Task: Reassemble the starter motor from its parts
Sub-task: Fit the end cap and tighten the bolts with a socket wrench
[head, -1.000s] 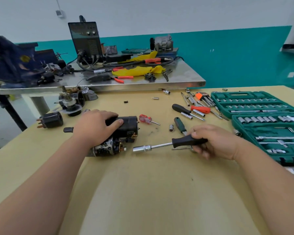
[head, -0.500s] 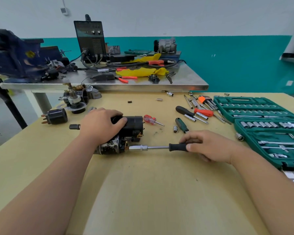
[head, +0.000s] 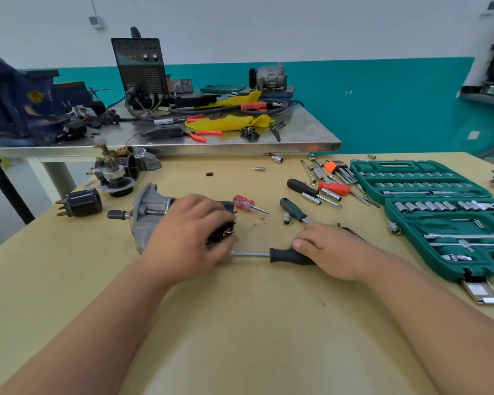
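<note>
Yellow desk [head: 240, 337] is carrying it all: mid-desk, the left hand [head: 188, 238] is gripping the motor [head: 147, 215], fingers [head: 220, 216] curled over it, while the right hand [head: 328, 249] is gripping a driver [head: 285, 255] aimed at its end. Parts [head: 82, 203] are lying loose near the far-left corner, so assembly seems partway.

Your feed's bright & even, light from overhead, shadows soft & faint. The steel surface [head: 297, 135] behind-left of the socket case [head: 397, 168] shows mild glare. Fisheye bend twd frame edges; stuff above-right of the case is motion-smeared.
</note>
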Available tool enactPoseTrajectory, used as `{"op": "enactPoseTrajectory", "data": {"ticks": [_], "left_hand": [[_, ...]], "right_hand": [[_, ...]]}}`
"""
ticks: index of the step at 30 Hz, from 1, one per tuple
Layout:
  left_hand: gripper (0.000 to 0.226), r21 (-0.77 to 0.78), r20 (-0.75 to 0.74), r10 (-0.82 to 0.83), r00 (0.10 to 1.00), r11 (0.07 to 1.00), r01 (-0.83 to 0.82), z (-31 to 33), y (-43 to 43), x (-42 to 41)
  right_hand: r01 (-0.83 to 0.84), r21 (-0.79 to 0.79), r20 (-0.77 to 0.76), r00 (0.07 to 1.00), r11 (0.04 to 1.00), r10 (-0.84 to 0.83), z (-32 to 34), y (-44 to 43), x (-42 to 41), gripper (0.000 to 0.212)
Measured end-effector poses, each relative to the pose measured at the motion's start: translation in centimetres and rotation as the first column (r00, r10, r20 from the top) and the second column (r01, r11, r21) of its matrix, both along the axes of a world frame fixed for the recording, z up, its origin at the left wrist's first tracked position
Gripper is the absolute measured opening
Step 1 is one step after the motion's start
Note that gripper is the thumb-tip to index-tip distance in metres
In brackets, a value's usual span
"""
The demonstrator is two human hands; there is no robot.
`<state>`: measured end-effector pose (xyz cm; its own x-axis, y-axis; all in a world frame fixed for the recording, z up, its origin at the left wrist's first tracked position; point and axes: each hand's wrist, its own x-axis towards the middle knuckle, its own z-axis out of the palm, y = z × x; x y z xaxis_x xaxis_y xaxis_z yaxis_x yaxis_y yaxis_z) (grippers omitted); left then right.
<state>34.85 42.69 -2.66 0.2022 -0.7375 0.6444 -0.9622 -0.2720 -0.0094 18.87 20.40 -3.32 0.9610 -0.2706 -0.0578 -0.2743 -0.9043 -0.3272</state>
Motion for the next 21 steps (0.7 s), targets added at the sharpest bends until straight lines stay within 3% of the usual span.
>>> {"op": "enactPoseTrajectory", "data": {"ticks": [3,5,7,8,10,12,16,19,21], "left_hand": [[0.031,0.286,0.143,-0.106,0.984,0.956,0.062,-1.3,-1.3,-1.9],[0.021,0.298,0.115,-0.074,0.991,0.954,0.037,-1.7,-1.5,-2.0],[0.016,0.260,0.087,-0.058,0.994,0.965,0.034,-2.0,-1.5,-1.8],[0.014,0.241,0.085,-0.054,0.995,0.970,0.032,-2.1,-1.5,-1.6],[0.011,0.214,0.090,-0.050,0.995,0.976,0.030,-2.4,-1.7,-1.5],[0.009,0.190,0.098,-0.042,0.994,0.981,0.022,-2.7,-1.9,-1.5],[0.019,0.224,0.084,-0.017,0.996,0.975,-0.002,-2.7,-2.0,-1.4],[0.022,0.266,0.085,0.002,0.996,0.964,-0.024,-2.6,-2.1,-1.6],[0.020,0.249,0.097,0.008,0.995,0.968,-0.031,-2.7,-2.2,-1.6]], "right_hand": [[0.042,0.045,0.068,0.997,0.998,-0.045,-0.3,-0.2,-0.2,0.021],[0.185,0.064,0.214,0.957,0.981,-0.194,-0.1,-1.2,-0.2,0.021],[0.380,0.048,0.361,0.856,0.924,-0.370,0.2,-2.7,-0.1,0.023],[0.441,0.015,0.355,0.837,0.897,-0.417,0.4,-3.4,0.0,0.027],[0.453,-0.155,0.137,0.890,0.878,-0.435,0.3,-3.9,0.4,0.045],[0.396,-0.238,-0.047,0.908,0.887,-0.417,-0.3,-3.7,0.8,0.050],[0.397,-0.182,0.008,0.916,0.900,-0.402,-0.4,-3.4,0.8,0.031],[0.393,0.052,0.262,0.882,0.918,-0.393,0.2,-3.7,-0.2,0.013],[0.300,0.394,0.495,0.727,0.869,-0.475,0.7,-3.4,-1.0,0.005]]}}
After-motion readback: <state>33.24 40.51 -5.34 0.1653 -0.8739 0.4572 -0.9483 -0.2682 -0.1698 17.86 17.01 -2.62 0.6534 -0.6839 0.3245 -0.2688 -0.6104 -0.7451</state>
